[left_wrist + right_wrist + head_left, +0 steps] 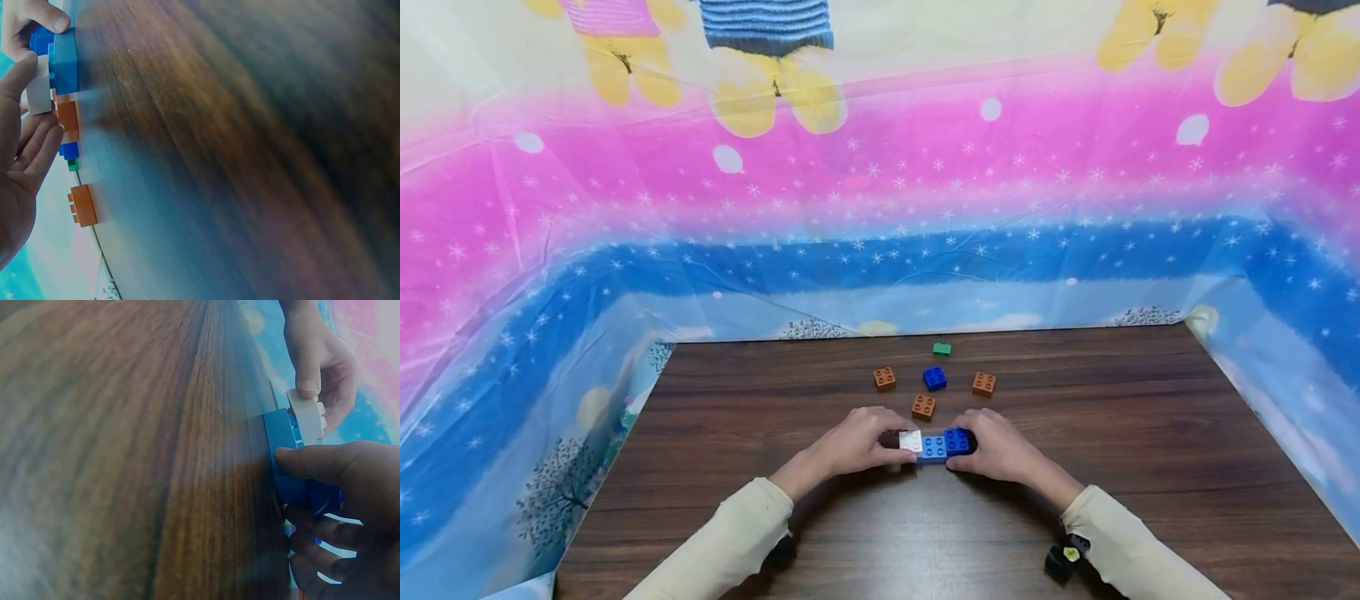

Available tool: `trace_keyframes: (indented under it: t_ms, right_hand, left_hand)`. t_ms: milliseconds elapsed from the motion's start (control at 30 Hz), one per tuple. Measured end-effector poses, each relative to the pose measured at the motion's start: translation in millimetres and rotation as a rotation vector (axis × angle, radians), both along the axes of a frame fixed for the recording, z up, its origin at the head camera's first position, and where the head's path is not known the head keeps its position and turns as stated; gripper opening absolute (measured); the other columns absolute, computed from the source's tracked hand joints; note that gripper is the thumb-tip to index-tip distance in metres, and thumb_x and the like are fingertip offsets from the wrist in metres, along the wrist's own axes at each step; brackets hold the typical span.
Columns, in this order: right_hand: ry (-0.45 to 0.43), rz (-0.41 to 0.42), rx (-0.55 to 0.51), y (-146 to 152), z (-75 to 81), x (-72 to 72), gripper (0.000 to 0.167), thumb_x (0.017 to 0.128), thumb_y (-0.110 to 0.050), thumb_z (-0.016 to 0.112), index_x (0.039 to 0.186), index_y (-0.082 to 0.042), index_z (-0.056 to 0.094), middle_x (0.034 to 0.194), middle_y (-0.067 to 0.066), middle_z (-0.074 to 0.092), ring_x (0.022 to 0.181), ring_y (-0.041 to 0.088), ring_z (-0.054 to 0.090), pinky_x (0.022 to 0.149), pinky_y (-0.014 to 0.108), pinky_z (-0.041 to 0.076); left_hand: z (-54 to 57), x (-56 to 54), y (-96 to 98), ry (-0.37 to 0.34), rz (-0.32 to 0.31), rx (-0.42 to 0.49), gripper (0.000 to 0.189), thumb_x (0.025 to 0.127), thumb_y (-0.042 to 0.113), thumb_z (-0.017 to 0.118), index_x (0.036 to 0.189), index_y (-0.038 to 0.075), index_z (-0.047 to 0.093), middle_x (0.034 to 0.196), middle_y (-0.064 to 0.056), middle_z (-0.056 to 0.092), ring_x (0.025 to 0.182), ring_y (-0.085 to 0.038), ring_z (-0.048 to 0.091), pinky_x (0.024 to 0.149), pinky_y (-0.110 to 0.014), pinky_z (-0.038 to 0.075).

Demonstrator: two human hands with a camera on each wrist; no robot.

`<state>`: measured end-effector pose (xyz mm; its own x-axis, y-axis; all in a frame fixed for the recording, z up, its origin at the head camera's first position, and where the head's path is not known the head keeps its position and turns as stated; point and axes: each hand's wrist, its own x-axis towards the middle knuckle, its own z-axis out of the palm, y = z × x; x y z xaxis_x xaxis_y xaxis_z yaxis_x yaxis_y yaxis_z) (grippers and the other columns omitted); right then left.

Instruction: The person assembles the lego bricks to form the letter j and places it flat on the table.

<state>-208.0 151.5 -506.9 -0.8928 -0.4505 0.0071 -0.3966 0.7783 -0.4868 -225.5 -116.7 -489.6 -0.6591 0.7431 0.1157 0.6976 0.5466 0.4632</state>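
pinching white brick in left hand, over light blue brick, seemingly not flush yet; gripping dark blue brick, apparently joined, in right hand. unjoined beyond, on table: three orange bricks, spare blue brick, green brick.

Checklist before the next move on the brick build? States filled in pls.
1. White brick held: ok, pinched by the left hand.
2. Light blue brick steadied: ok, gripped by the right hand, with a dark blue brick on top.
3. White brick pressed home: not ok, the right wrist view shows a gap with studs between it and the light blue brick.
4. Dark blue brick fully seated: cannot tell, the right hand hides part of the joint.
5. Light blue brick resting on the table: cannot tell.
6. Spare bricks clear of the build: ok, three orange bricks, a loose blue brick and a green brick lie apart, beyond it.
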Motion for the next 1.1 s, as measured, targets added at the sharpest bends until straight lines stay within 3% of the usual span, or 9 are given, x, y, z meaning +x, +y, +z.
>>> trace_keyframes:
  t_ms: [167, 400, 900, 1100]
  right_hand:
    - [-0.001, 0.001, 0.0, 0.0, 0.2, -0.2, 0.043, 0.081, -0.033, 0.088, 0.114, -0.01, 0.073, 0.103, -0.003, 0.068, 0.098, 0.015, 0.059, 0.087, 0.045, 0.052]
    - [0.001, 0.001, 0.001, -0.3, 0.0, -0.1, 0.043, 0.08, -0.032, 0.088, 0.114, -0.01, 0.073, 0.103, -0.003, 0.068, 0.097, 0.015, 0.059, 0.086, 0.044, 0.052]
    - [0.01, 0.023, -0.014, -0.3, 0.3, -1.5, 0.037, 0.08, -0.032, 0.088, 0.109, -0.013, 0.074, 0.099, -0.005, 0.068, 0.094, 0.013, 0.059, 0.083, 0.042, 0.051]
    - [0.025, 0.036, -0.017, 0.3, 1.1, -2.3, 0.036, 0.08, -0.032, 0.088, 0.107, -0.013, 0.074, 0.098, -0.006, 0.068, 0.093, 0.013, 0.059, 0.081, 0.041, 0.051]
  left_hand:
    - [-0.6, -0.4, 1.2, -0.003, 0.001, -0.001, 0.041, 0.096, 0.044, 0.071, 0.126, 0.016, 0.072, 0.116, 0.003, 0.072, 0.1, -0.009, 0.065, 0.08, -0.023, 0.052]
    - [0.6, -1.6, 3.0, -0.022, -0.003, -0.002, 0.042, 0.095, 0.041, 0.073, 0.126, 0.013, 0.073, 0.104, 0.004, 0.069, 0.086, -0.011, 0.062, 0.069, -0.019, 0.047]
    - [1.1, 0.7, 9.1, 0.039, 0.014, 0.007, 0.031, 0.092, 0.035, 0.077, 0.115, 0.015, 0.076, 0.094, 0.007, 0.066, 0.079, -0.005, 0.056, 0.066, -0.018, 0.045]
    - [2.5, 1.5, 11.5, 0.019, 0.036, 0.017, 0.028, 0.09, 0.033, 0.078, 0.111, 0.015, 0.077, 0.089, 0.007, 0.063, 0.074, -0.003, 0.054, 0.062, -0.018, 0.045]
